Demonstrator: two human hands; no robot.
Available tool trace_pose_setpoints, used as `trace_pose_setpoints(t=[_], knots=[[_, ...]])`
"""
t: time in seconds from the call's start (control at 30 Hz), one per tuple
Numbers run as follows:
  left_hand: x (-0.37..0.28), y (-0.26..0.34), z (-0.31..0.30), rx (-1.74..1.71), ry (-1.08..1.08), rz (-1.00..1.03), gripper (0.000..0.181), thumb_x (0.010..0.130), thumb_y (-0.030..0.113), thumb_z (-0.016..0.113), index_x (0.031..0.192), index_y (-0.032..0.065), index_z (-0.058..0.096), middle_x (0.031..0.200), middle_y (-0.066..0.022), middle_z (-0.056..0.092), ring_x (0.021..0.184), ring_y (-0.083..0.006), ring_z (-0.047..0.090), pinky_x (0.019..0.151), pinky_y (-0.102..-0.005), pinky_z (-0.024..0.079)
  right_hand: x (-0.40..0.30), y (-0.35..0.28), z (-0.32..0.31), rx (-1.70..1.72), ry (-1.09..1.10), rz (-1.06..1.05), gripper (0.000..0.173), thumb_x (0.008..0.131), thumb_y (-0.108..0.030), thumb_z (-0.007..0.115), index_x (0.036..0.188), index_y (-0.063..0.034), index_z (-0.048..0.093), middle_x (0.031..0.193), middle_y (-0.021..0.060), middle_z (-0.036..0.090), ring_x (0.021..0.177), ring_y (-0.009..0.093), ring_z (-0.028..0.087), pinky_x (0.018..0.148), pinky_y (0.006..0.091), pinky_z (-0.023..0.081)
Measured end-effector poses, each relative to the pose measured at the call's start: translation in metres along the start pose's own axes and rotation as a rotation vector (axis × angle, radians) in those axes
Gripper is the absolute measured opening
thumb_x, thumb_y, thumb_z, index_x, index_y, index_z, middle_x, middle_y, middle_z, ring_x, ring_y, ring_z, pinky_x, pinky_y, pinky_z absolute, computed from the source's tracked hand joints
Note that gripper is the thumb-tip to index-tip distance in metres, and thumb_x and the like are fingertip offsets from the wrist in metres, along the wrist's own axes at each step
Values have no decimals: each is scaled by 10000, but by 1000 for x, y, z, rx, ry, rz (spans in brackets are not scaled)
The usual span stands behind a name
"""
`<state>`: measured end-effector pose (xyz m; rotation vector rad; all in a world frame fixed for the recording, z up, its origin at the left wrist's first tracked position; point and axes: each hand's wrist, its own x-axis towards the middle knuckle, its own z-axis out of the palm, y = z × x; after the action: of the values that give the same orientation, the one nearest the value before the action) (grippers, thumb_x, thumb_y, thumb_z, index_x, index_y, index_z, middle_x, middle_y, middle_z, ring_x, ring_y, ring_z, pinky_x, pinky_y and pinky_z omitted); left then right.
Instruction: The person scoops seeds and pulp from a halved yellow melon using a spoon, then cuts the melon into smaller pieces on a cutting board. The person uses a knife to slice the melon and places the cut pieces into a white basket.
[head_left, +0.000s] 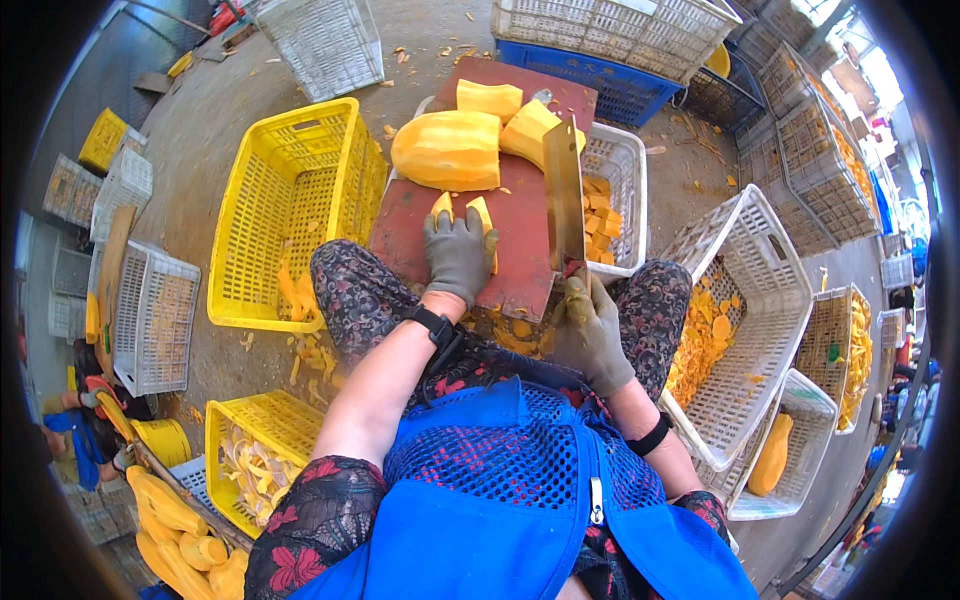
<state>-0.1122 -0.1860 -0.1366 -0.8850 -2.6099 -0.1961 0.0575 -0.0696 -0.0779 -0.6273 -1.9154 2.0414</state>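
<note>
My gloved left hand (459, 251) presses on cut pieces of peeled pumpkin (480, 215) near the front of a red cutting board (523, 225). In my gloved right hand (592, 330) is a cleaver (564, 195), its broad blade raised upright over the board's right edge. A large peeled pumpkin section (448, 151) lies across the board beyond my left hand. Two more peeled chunks, one at the back (489, 100) and one beside the blade (531, 131), rest behind it. Under the board's right side, a white crate (636, 202) holds orange pumpkin cubes (600, 221).
A yellow crate (345, 172) stands left of the board, another with peelings (262, 420) nearer. A tilted white crate (772, 292) of pumpkin scraps is at right. Stacked crates (600, 71) stand behind the board. A co-worker's gloved hand (124, 457) shows at far left.
</note>
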Motion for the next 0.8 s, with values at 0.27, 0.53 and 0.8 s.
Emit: trace_pose_setpoints(t=[0.27, 0.53, 0.8], knots=[[-3, 47, 31, -191, -130, 12, 500, 694, 236, 667, 1127, 52, 499, 875, -96, 598, 915, -287, 558, 827, -423, 410, 2, -6, -19, 139, 95, 124, 234, 955, -323, 506, 1012, -96, 505, 609, -15, 476, 428, 62, 401, 372, 209, 316], [23, 8, 55, -213, -47, 471, 317, 789, 88, 518, 1101, 142, 525, 964, -76, 598, 1041, -294, 535, 929, -439, 394, 0, 2, -31, -209, 53, 118, 330, 936, -237, 510, 1144, 19, 527, 806, 136, 607, 667, 230, 572, 605, 324, 466], [36, -18, 62, -269, -60, 361, 255, 762, 94, 570, 1014, 137, 576, 1106, -79, 585, 1122, -310, 500, 978, -449, 377, 9, -18, -28, -517, -33, -4, 406, 926, -345, 508, 1183, -31, 518, 879, 266, 629, 848, 440, 611, 708, 469, 475]])
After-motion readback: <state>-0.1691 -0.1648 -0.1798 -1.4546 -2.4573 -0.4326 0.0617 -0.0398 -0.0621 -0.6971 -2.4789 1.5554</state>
